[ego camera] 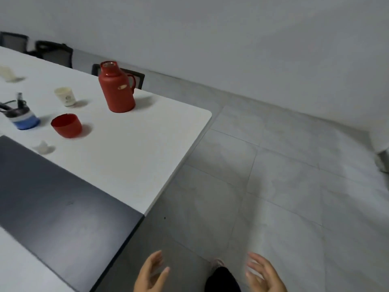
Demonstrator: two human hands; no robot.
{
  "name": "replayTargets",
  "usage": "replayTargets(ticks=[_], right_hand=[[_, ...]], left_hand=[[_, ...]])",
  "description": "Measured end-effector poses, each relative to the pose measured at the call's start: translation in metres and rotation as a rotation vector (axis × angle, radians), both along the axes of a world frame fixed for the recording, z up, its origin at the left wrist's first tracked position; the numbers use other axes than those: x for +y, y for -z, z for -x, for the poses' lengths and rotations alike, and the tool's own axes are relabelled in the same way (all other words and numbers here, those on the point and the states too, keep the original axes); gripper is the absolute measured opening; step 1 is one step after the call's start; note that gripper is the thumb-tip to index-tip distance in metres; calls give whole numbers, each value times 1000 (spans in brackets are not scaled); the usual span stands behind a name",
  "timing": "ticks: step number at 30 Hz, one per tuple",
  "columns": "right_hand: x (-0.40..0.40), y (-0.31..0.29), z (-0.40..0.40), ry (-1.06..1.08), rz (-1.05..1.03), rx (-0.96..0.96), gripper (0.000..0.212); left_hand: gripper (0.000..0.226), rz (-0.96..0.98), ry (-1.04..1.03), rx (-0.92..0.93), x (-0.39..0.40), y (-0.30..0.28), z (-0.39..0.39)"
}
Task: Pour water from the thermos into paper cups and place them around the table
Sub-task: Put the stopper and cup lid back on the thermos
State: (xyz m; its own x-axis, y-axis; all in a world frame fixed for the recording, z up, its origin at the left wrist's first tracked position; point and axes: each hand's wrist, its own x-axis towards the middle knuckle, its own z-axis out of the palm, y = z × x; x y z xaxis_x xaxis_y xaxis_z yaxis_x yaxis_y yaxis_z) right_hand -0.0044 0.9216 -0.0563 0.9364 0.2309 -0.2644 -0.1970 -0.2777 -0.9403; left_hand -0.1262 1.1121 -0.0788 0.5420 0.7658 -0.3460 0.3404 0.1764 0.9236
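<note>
A red thermos (117, 89) stands upright with its top off near the far edge of the white table (130, 157). Its red cap (66, 125) sits mouth-up to the left of it. A paper cup (65, 96) stands between the two, further back. Another pale cup (7, 73) is blurred at the far left. A small white stopper-like piece (43, 146) lies nearer me. My left hand (150, 272) and my right hand (266, 273) hang low over the floor, fingers spread, holding nothing, well away from the table.
A blue and white holder (24, 119) with pens stands left of the cap. A dark panel (59, 207) runs along the table's near side. Black chairs (54, 52) line the far edge. Grey tiled floor (273, 186) stretches to the right, and my foot (217, 263) shows below.
</note>
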Motion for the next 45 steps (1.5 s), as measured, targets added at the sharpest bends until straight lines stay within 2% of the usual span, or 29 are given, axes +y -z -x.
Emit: replayTargets(ticks=[4, 9, 14, 18, 24, 28, 31, 33, 36, 37, 40, 43, 45], right_hand=[[50, -2, -112, -167, -12, 56, 37], [147, -19, -222, -488, -71, -7, 39], [245, -21, -279, -736, -85, -36, 39], [315, -8, -295, -913, -24, -22, 34], [428, -17, -287, -1116, 7, -85, 32], [499, -20, -272, -1335, 62, -92, 32], [558, -20, -250, -1566, 95, -120, 32], [599, -20, -227, -1695, 100, -164, 32], [657, -13, -179, -1806, 91, -217, 30], [674, -9, -161, -1827, 90, -219, 33], [711, 9, -110, -1838, 94, -240, 61], [734, 31, -71, -1775, 107, -323, 85], [745, 44, -51, -1697, 84, -351, 91]], left_hand=[[30, -22, -162, -35, 24, -15, -73], [32, -63, -337, -77, 69, -34, -146], [31, -68, -572, -49, 119, -21, -160], [32, -32, -699, 24, 178, -5, -160], [38, -182, -775, 140, 278, -5, -164], [44, -243, -852, 458, 320, 7, -160], [51, -293, -784, 762, 332, 24, -155], [64, -343, -779, 875, 331, 29, -149], [79, -230, -678, 948, 334, 19, -147], [75, -212, -659, 963, 335, 18, -148], [57, -185, -606, 977, 335, 22, -146], [57, -186, -632, 973, 333, 28, -146], [69, -199, -662, 963, 334, 31, -145]])
